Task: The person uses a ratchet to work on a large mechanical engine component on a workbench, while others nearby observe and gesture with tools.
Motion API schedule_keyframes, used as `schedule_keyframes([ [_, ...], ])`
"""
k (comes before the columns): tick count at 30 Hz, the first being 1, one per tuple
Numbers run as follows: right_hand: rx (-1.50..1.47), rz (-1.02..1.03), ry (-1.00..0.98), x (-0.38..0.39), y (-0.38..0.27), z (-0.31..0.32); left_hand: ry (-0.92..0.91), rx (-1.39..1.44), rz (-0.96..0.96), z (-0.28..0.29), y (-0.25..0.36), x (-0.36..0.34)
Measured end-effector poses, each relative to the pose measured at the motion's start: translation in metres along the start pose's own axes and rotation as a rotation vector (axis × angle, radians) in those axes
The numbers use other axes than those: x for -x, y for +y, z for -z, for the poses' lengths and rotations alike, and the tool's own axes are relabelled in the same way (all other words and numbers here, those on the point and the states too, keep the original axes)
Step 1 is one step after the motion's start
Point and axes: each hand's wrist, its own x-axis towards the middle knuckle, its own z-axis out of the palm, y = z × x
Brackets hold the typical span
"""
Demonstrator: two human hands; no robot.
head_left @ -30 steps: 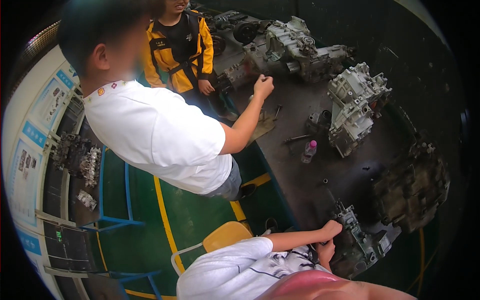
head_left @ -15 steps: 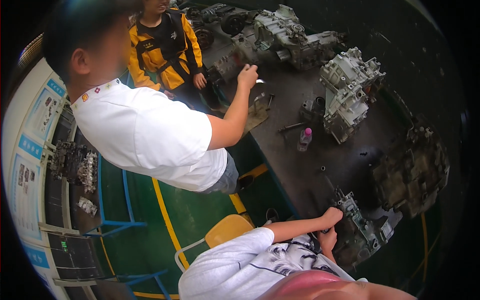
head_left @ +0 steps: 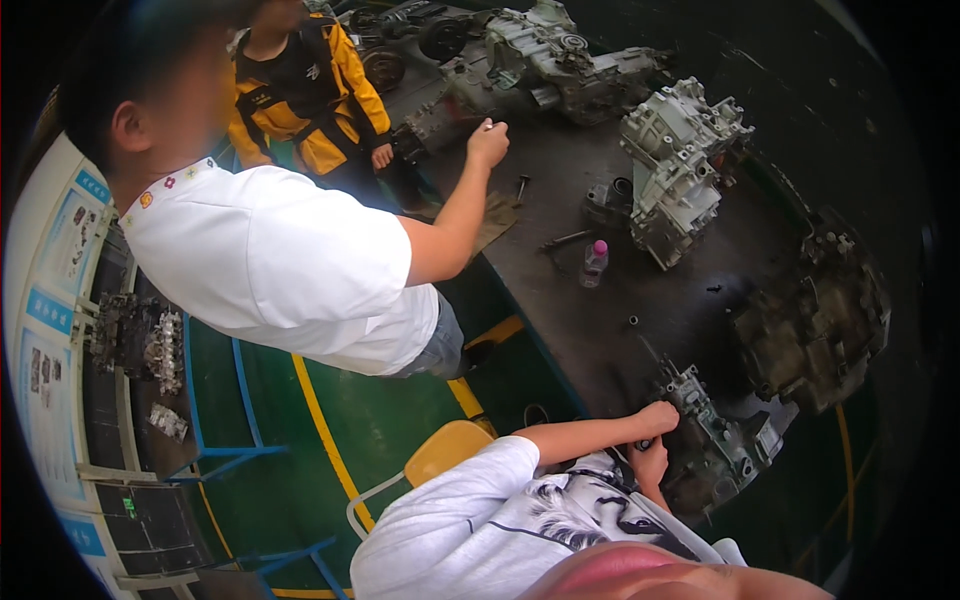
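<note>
At the lower right of the bench, both my hands are in front of a grey metal gearbox housing [head_left: 715, 440]. My left hand [head_left: 657, 423] is closed in a fist beside the housing's near left edge; what it grips is hidden. Just below it, my right hand [head_left: 650, 463] is wrapped round a dark tool handle [head_left: 644, 444], whose rounded end shows under my left wrist. The rest of the tool is out of sight. From the housing's far end, a thin rod [head_left: 651, 349] points away over the bench.
A pink-capped bottle [head_left: 594, 266] stands near a pale gearbox casing [head_left: 675, 170]. A dark casing [head_left: 815, 320] lies at right. On my left stand a co-worker in white [head_left: 290, 260] and a person in yellow and black [head_left: 310, 95]. A yellow chair [head_left: 447, 450] is beside me.
The view has shifted slightly, so the bench things sit farther left and up. My hands stay by the housing, with more of the dark handle's end showing. The white-shirted co-worker's raised hand has turned.
</note>
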Motion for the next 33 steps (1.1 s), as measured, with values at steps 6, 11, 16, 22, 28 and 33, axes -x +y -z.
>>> schedule_keyframes([
  [6, 0.055, 0.019, 0.006, 0.000, 0.001, -0.003, -0.055, 0.023, -0.105, 0.008, -0.008, 0.000],
  [11, 0.063, 0.016, -0.024, 0.000, 0.000, -0.002, -0.091, 0.026, -0.172, 0.013, -0.015, 0.000],
  [16, 0.105, -0.029, -0.032, 0.001, 0.002, 0.001, -0.115, 0.009, -0.251, 0.018, -0.022, 0.000],
  [22, 0.086, -0.038, -0.062, 0.003, 0.003, 0.004, -0.115, 0.028, -0.217, 0.019, -0.023, 0.003],
  [28, 0.037, -0.028, -0.031, 0.002, 0.007, 0.002, 0.051, 0.120, -0.001, 0.038, -0.015, 0.020],
  [33, 0.014, -0.017, -0.019, 0.001, 0.013, 0.004, 0.263, 0.426, 0.545, 0.064, -0.027, 0.088],
])
